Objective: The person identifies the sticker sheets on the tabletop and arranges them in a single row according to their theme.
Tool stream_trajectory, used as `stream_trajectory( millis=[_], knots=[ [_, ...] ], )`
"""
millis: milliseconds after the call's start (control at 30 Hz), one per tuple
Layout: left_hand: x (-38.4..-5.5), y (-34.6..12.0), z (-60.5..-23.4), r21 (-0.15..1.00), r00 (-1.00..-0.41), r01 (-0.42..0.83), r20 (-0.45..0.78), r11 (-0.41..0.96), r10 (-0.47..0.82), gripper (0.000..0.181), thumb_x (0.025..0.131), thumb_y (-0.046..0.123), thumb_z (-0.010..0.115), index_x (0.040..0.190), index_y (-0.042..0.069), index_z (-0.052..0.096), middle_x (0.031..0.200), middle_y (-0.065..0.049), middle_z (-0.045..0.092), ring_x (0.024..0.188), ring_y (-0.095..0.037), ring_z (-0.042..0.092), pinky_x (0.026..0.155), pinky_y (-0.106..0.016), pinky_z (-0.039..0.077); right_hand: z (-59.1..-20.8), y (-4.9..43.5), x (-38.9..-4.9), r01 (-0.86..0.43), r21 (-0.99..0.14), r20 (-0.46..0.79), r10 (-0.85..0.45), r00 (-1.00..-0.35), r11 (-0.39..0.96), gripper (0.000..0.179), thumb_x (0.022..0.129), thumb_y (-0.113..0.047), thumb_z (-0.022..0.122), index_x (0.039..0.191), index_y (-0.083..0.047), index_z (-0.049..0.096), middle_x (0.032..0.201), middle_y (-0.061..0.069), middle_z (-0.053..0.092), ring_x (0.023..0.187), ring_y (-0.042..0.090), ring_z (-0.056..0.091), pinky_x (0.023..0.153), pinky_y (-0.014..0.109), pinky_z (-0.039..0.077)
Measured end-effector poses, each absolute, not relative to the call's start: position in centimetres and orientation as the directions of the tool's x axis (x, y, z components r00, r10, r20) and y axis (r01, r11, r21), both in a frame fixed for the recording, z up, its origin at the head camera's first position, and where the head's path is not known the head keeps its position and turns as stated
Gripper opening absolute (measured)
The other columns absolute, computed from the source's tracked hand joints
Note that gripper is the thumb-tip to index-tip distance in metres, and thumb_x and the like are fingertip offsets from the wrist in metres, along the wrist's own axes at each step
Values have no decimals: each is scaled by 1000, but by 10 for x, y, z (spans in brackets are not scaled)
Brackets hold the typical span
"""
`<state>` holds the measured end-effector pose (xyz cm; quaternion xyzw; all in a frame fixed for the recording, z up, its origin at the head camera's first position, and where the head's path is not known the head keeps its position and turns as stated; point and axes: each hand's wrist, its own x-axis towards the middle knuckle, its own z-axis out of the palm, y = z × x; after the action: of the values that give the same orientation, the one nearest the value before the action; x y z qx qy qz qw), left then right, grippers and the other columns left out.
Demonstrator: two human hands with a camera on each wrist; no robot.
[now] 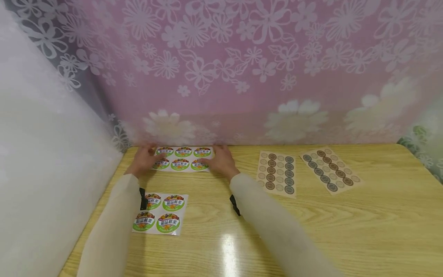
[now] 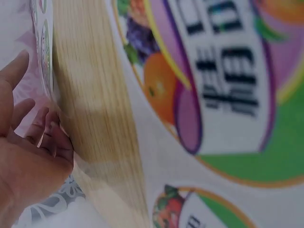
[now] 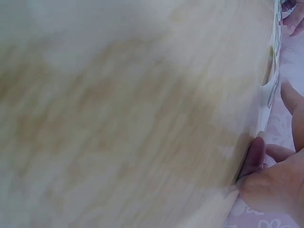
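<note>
A white sheet of round fruit stickers, in two rows with green lower rims, lies at the table's far edge. My left hand holds its left end, thumb over the printed face and fingers at the outer edge. At the right end my right hand grips it likewise, its thumb across a sticker in the lower row. Both wrist views catch the sheet only as a thin strip beside the left hand and the right hand.
Nearer me on the left lies a second fruit sticker sheet, partly covered by my left sleeve. Two tan sheets of small round stickers, one straighter and one slanted, lie to the right. A pink flowered cloth rises behind the wooden table.
</note>
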<state>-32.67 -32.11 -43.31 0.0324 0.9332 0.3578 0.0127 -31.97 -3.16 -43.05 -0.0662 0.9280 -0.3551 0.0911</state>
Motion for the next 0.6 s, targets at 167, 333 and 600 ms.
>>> stream_trajectory(
  millis=[167,333,600],
  knots=[
    [-329,-319,-432,618,-995,-54,-103,784,13,74,94,37,61,149,1,28,147,-32,14,132,-54,16,101,-66,23,-429,-36,-321,-39,-633,-148,-170,-974,773,87,83,-57,66,150,-13,32,153,11,21,139,31,22,106,51,29],
    [-330,-318,-433,594,-991,-101,-135,798,-26,78,93,42,61,151,3,26,148,-31,11,134,-55,7,101,-68,19,-428,-38,-322,-57,-570,-153,-174,-973,820,87,83,-58,65,150,-15,33,151,14,24,137,33,26,101,51,35],
    [-327,-316,-436,551,-998,-44,-68,833,-8,68,94,38,60,147,2,36,144,-33,20,131,-56,14,100,-68,21,-432,-40,-325,-85,-501,-147,-181,-972,861,82,83,-59,64,150,-22,34,143,13,33,130,33,33,89,47,44]
  ],
)
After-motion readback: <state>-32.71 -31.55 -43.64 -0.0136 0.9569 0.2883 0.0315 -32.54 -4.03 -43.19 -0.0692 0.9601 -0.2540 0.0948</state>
